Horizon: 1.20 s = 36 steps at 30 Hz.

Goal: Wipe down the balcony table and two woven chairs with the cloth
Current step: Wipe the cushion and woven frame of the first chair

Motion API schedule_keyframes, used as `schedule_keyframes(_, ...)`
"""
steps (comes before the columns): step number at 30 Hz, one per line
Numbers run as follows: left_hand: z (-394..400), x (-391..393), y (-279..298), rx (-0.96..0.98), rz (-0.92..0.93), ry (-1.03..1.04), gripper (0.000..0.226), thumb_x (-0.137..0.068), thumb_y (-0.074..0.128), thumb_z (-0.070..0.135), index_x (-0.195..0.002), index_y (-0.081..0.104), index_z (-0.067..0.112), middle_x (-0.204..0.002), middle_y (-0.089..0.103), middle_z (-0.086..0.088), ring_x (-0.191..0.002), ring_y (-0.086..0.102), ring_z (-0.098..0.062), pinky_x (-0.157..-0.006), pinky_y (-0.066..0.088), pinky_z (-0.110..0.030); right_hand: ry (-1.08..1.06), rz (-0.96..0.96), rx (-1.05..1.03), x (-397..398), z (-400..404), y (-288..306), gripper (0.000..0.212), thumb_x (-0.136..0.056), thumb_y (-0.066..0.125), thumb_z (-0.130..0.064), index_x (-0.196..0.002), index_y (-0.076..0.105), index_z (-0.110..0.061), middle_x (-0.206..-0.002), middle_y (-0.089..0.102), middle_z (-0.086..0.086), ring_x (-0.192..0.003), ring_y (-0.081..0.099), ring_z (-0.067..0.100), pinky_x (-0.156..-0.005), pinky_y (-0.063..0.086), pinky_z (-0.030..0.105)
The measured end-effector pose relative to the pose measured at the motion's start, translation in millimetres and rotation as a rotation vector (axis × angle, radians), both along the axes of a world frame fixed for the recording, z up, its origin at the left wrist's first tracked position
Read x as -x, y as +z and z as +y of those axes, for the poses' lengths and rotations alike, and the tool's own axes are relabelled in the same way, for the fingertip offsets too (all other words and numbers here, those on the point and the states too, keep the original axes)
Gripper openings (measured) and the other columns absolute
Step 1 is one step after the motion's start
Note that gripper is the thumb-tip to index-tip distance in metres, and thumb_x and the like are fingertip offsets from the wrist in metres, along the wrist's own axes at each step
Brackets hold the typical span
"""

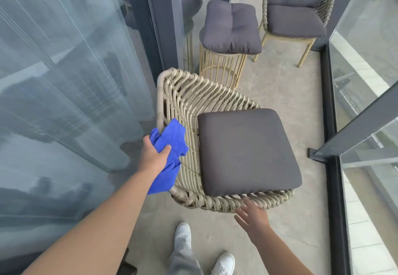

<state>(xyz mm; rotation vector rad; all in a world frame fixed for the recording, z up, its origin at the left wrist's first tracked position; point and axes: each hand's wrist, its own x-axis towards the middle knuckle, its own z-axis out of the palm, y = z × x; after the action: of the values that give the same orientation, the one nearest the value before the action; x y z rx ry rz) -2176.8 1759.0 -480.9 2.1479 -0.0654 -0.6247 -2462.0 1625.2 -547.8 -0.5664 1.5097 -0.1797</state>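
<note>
Two woven chairs stood on the balcony: the near woven chair point(193, 110) under your hands, with one dark seat cushion point(245, 151) in it, and the far woven chair point(301, 11) well apart, cushioned too. Between them the wire-frame table point(217, 67) carried one loose cushion point(231, 26). Your left hand point(154, 156) gripped the blue cloth point(172, 143) against the near chair's side rim; your right hand point(254, 216) was spread wide, fingertips at the front rim

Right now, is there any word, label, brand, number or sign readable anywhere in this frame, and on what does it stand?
None: no legible text shows.
The left shoe carries a faint mark, too blurred to read.
The blue cloth in the left hand, the woven chair and its dark cushion show no lettering.
</note>
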Motion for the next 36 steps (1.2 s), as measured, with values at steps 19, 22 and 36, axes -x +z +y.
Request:
schedule_keyframes(19,-14.7,-31.8,9.9,-0.351,0.061,-0.188,0.047,-0.090,0.067,0.040,-0.116,0.031,0.026,-0.101,0.054,0.004,-0.099,0.057,-0.027,-0.090,0.047,-0.039,-0.291,-0.173,-0.422,-29.1,35.8,-12.4,0.036,-0.099,0.067,-0.013,-0.126,0.047,-0.002,-0.132,0.048,0.025,-0.118,0.057,0.039,-0.093,0.056,0.051)
schedule_keyframes(22,-16.3,-35.0,10.5,-0.272,0.105,-0.121,0.046,-0.085,0.073,0.036,-0.117,0.041,0.024,-0.100,0.057,0.006,-0.098,0.060,-0.025,-0.089,0.048,-0.037,-0.241,-0.313,-0.504,-47.8,49.2,-8.4,0.020,-0.102,0.062,-0.012,-0.116,0.056,0.002,-0.118,0.059,0.028,-0.105,0.064,0.042,-0.082,0.063,0.056)
schedule_keyframes(36,-27.2,-56.1,2.5,-0.005,0.157,0.048,0.041,-0.067,0.080,0.036,-0.099,0.058,0.024,-0.103,0.071,-0.002,-0.093,0.070,-0.026,-0.093,0.055,-0.046,-0.394,-0.349,-0.322,-66.2,74.8,-19.1,0.013,-0.107,0.055,-0.016,-0.111,0.063,-0.007,-0.110,0.067,0.013,-0.097,0.067,0.031,-0.066,0.065,0.043)
